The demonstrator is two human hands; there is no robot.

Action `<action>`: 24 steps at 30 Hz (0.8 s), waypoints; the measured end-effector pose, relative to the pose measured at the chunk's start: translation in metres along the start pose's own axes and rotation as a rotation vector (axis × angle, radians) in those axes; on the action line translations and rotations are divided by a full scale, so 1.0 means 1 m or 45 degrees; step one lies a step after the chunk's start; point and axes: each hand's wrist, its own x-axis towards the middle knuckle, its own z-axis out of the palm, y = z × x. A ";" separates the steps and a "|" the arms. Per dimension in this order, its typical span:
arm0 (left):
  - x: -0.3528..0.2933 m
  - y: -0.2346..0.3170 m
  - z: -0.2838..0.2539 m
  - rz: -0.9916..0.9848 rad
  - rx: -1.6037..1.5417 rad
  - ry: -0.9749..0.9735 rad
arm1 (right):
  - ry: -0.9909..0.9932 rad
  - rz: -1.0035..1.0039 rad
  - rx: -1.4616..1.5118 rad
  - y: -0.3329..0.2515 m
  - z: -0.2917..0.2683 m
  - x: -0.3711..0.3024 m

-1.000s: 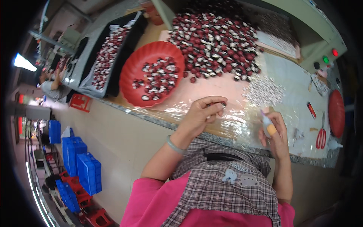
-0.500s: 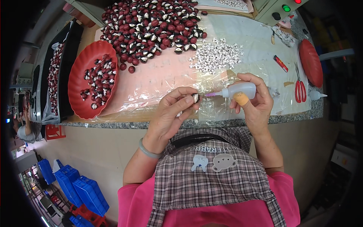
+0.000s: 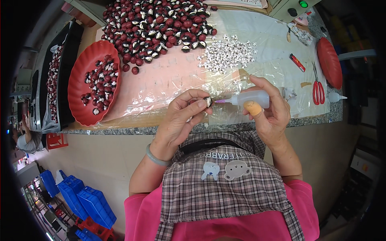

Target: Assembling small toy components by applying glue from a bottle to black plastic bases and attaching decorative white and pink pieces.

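Pinched between the thumb and fingertips of my left hand [image 3: 185, 111] is a small dark piece with a white face [image 3: 208, 101]. It is of the same look as the dark red, black and white balls [image 3: 161, 24] heaped at the back. My right hand [image 3: 271, 110], with a tan cover on its thumb, is closed around a clear squeeze bottle [image 3: 249, 98]. The bottle lies nearly level, and its thin purple nozzle [image 3: 221, 101] points left, its tip at or just beside the small piece. Beyond my hands lies a spread of tiny white pieces [image 3: 229, 54].
A red scalloped bowl [image 3: 76, 96] at the left holds several balls with white bits. At the right are red-handled scissors [image 3: 319, 93], a red cutter [image 3: 297, 63], a second red bowl [image 3: 330, 64] and a small nozzled bottle [image 3: 335, 97]. Clear plastic film [image 3: 161, 94] covers the tabletop.
The nozzle tip has moved slightly closer to the small piece and the bottle is more level. A white bit seen lower in my left hand no longer shows. The whole view has shifted a little.
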 end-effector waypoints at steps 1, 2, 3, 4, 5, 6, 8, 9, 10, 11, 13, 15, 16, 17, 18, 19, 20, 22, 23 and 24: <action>0.000 0.000 -0.001 -0.003 0.006 -0.003 | 0.002 0.000 -0.017 0.000 0.000 0.000; 0.001 -0.001 -0.001 -0.004 0.004 -0.004 | 0.002 0.001 -0.019 0.000 0.001 0.000; 0.001 -0.001 0.000 -0.002 0.009 0.004 | 0.002 -0.013 -0.047 0.000 0.001 0.000; 0.001 -0.001 0.000 -0.001 0.015 0.012 | 0.002 -0.027 -0.075 -0.001 0.001 0.000; 0.001 -0.001 0.001 -0.001 0.014 0.012 | 0.002 -0.026 -0.076 -0.001 0.001 0.000; 0.001 -0.001 0.001 -0.003 0.027 0.026 | -0.001 -0.043 -0.095 -0.001 0.001 0.000; 0.001 -0.002 0.001 -0.005 0.040 0.039 | -0.004 -0.060 -0.115 -0.003 0.000 0.001; 0.002 -0.002 0.000 -0.013 0.037 0.025 | -0.022 -0.120 -0.149 -0.004 0.001 0.002; 0.002 -0.001 -0.001 -0.020 0.033 0.012 | -0.041 -0.180 -0.183 -0.005 0.001 0.002; 0.002 -0.001 -0.001 -0.021 0.033 0.012 | -0.041 -0.180 -0.183 -0.005 0.001 0.002; 0.002 -0.001 -0.001 -0.026 0.025 0.018 | -0.009 -0.312 -0.267 -0.004 0.001 0.003; 0.002 -0.001 -0.001 -0.027 0.009 0.028 | 0.000 -0.291 -0.232 -0.002 -0.001 0.004; 0.002 -0.001 0.000 -0.028 -0.007 0.038 | 0.008 -0.271 -0.196 0.000 -0.003 0.004; 0.002 0.000 0.000 -0.031 -0.008 0.032 | 0.012 -0.270 -0.202 0.002 -0.005 0.004; 0.001 0.002 0.001 -0.043 -0.027 0.035 | 0.020 -0.123 -0.054 0.004 -0.008 0.003; 0.001 0.003 0.001 -0.056 -0.045 0.037 | 0.029 0.025 0.093 0.007 -0.012 0.004; -0.001 0.004 0.000 -0.058 -0.048 0.027 | 0.007 0.081 0.288 0.013 -0.017 0.007; -0.002 0.006 -0.002 -0.090 -0.051 0.071 | -0.005 0.323 0.621 0.020 -0.025 0.015; -0.003 0.005 -0.004 -0.063 -0.058 0.046 | -0.021 0.324 0.694 0.027 -0.026 0.019; -0.002 0.005 -0.006 -0.068 -0.060 0.037 | -0.013 0.323 0.687 0.032 -0.026 0.021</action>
